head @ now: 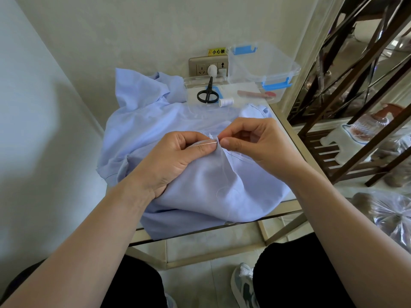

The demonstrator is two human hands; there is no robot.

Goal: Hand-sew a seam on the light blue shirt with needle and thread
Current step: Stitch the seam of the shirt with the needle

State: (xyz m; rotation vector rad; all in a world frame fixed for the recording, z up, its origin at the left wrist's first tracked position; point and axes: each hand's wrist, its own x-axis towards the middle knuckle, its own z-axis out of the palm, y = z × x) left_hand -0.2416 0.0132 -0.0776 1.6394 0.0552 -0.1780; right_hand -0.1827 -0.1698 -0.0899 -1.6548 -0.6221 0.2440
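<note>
Left hand (178,156) pinching shirt (200,185) fold, right hand (251,143) pinching needle (206,143), its long axis sideways across left thumb.

Both bare forearms reach forward, hands almost touching. The left hand (178,156) grips the shirt (211,185), fingers curled, thumb on top; the right hand (251,141) pinches it between thumb and forefinger.
</note>
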